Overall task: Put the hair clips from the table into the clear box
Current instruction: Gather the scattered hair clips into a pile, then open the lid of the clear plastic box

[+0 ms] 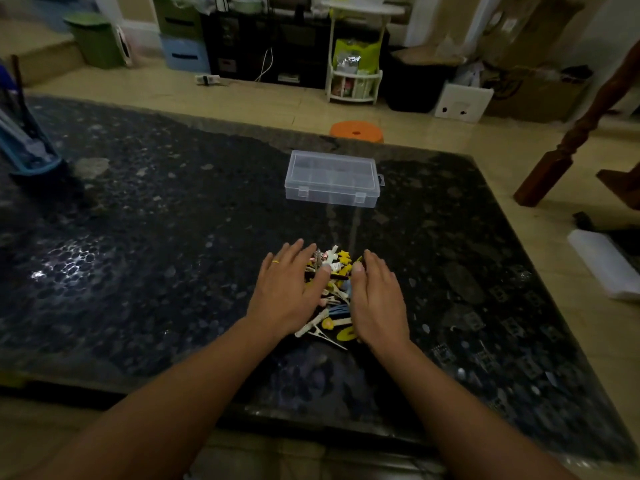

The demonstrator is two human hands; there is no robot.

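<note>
Both hands flat, nothing gripped. Left hand (289,292) lies palm down with fingers straight and slightly spread, resting on the left side of the heap of small mixed hair clips (334,299), yellow, white, pink and blue plastic and metal. Thin yellow ring (275,261) on one left finger. Right hand (375,299) mirrors it on the heap's right side, fingers straight and together, palm angled inward. Reads as corralling the pile between the palms, not a pick: no finger curled round any clip.

Clips sit in one heap between the hands, toward the near edge of the dark speckled glossy table (138,254), roughly mid-width. A few stick out at the near end, past the wrists.

Clear rectangular plastic box (331,178) with two front latches stands toward the far edge, well apart from the heap, straight beyond it. Lid looks closed; latches appear down, can't confirm they're snapped. Inside looks bare, can't see any clips through the walls.

Progress, my read: essentially zero. All visible clips on the table, none in the box. Left to do: open the lid, then move the whole heap over, by handfuls or by sliding.

Off-table: orange round stool (356,131) on the floor past the far edge.
</note>
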